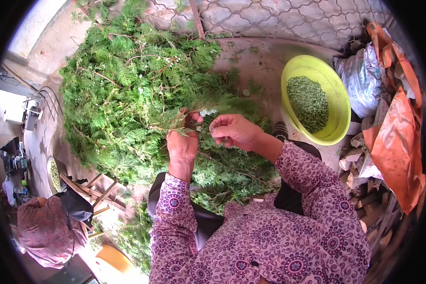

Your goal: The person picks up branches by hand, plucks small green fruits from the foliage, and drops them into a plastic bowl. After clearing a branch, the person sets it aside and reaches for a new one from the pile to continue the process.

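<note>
My left hand is closed around a leafy evergreen sprig, held over a big pile of cut conifer branches. A cluster of pale, bluish-green cones shows just beyond the fingertips. Close by on the right, my right hand has its thumb and fingertips pinched together, a small gap from the left hand. Whatever sits in that pinch is too small to make out. A yellow-green basin on the right holds a heap of small green cones.
Behind the basin lean a white printed sack and an orange sheet, with split firewood below. A wire mesh fence runs along the back. At lower left are another person, a wooden stool and an orange tub.
</note>
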A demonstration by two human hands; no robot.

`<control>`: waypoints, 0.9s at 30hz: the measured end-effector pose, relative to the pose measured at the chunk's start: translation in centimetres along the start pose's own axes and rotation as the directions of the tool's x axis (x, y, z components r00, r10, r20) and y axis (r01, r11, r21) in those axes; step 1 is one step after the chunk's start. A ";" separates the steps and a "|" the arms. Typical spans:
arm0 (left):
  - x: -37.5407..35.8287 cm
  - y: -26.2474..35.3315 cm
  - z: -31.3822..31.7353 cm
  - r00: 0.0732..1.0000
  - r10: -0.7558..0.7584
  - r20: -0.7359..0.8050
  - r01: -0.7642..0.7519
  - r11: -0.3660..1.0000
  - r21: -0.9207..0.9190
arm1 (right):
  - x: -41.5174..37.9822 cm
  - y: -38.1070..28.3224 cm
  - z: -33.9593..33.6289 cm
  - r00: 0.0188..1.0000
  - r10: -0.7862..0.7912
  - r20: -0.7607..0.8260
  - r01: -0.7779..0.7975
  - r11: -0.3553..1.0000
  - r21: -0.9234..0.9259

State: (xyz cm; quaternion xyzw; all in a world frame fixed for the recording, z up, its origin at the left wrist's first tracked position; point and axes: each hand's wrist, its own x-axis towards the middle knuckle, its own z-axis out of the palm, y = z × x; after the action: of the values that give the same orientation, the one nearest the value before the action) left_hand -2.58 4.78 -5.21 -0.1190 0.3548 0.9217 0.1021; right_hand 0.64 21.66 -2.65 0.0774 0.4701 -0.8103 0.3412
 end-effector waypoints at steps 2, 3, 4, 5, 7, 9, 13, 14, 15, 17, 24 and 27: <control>0.0 -0.2 0.2 1.000 -0.004 0.007 0.004 1.000 0.008 | 0.4 0.1 0.3 0.983 -0.155 -0.095 0.146 0.984 -0.102; 0.1 -0.3 0.2 1.000 -0.008 0.015 0.008 1.000 0.018 | 0.5 0.1 0.6 0.983 -0.156 -0.095 0.146 0.984 -0.101; 0.1 -0.5 0.2 1.000 -0.009 0.016 0.008 1.000 0.019 | 0.6 0.0 1.0 0.971 -0.212 -0.107 0.186 0.959 -0.213; 0.1 -0.7 0.1 1.000 -0.010 0.004 0.010 1.000 0.026 | 0.7 0.0 1.3 0.957 -0.268 -0.112 0.221 0.920 -0.323; 0.1 -1.1 -0.1 1.000 -0.012 -0.006 0.012 0.999 0.033 | 1.9 1.4 1.0 0.881 -0.458 -0.115 0.350 0.797 -0.492; 0.1 -1.4 -0.2 0.997 -0.046 -0.065 0.047 0.999 0.005 | 2.8 2.4 0.8 0.774 -0.628 -0.080 0.441 0.626 -0.643; 0.0 -1.4 0.2 0.995 -0.052 -0.085 0.049 0.998 -0.028 | 3.3 2.7 0.8 0.800 -0.576 -0.169 0.342 0.668 -0.661; -0.2 -1.2 0.7 0.993 -0.046 -0.110 0.043 0.999 -0.023 | 3.2 2.6 1.0 0.839 -0.496 -0.223 0.254 0.720 -0.646; -0.3 -1.1 0.9 0.990 -0.039 -0.135 0.037 0.999 -0.018 | 3.0 2.4 1.2 0.840 -0.495 -0.224 0.253 0.721 -0.645; -0.1 -1.0 0.4 0.994 -0.043 -0.098 0.039 0.999 -0.036 | 2.5 1.6 2.0 0.899 -0.357 -0.253 0.248 0.892 -0.379; -0.2 0.3 0.4 0.996 -0.084 0.002 0.083 0.981 -0.173 | 1.4 0.1 1.0 0.982 -0.177 -0.064 0.158 0.960 -0.230; -0.4 0.7 0.7 0.997 -0.075 -0.030 0.070 0.988 -0.141 | 0.9 0.1 0.8 0.989 -0.102 0.104 0.101 0.995 0.013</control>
State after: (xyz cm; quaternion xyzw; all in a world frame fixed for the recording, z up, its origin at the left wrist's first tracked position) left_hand -2.48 4.67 -4.11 -0.1548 0.2864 0.9378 0.1206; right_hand 0.17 20.54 -2.62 0.0122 0.4517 -0.8314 0.3235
